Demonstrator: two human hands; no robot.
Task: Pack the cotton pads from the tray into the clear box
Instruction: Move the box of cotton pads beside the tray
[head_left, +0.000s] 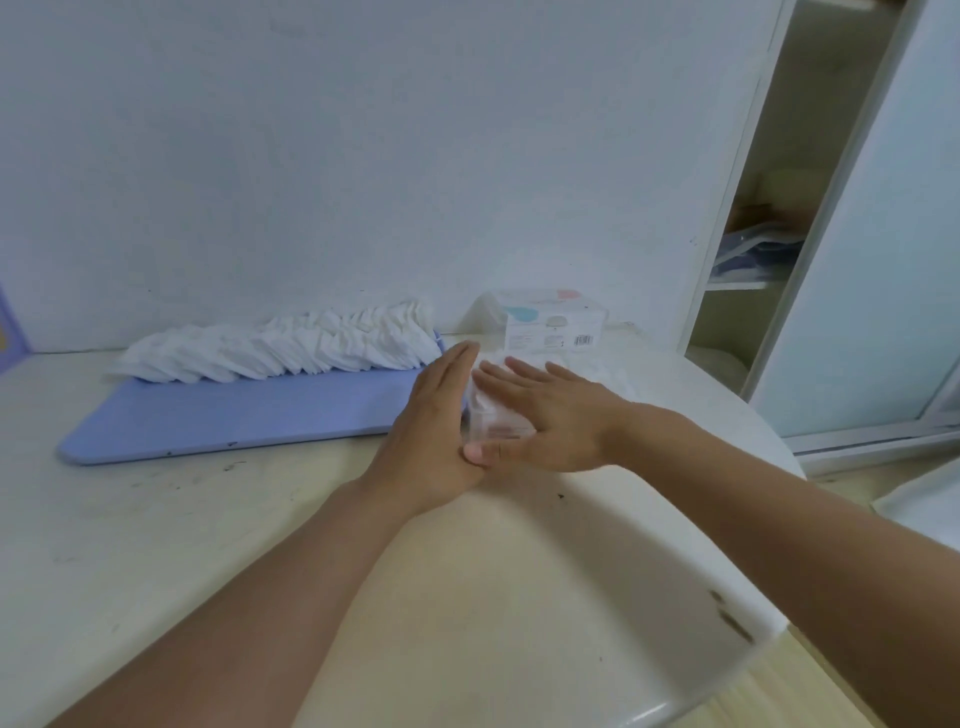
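Head view: your left hand (434, 415) and right hand (540, 410), fingers straight, grip wide, press flat against the clear box (488, 415) on the surface (260, 519). Beyond, cotton pads (291, 345) lie rowed along the blue tray (234, 415).

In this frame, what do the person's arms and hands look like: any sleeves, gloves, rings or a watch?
Both forearms are bare as far as the frame shows them, with no sleeve in view. The left hand and the right hand wear no gloves. No ring, watch or wristband shows on either. The nails look short and unpainted, though the picture is slightly blurred.
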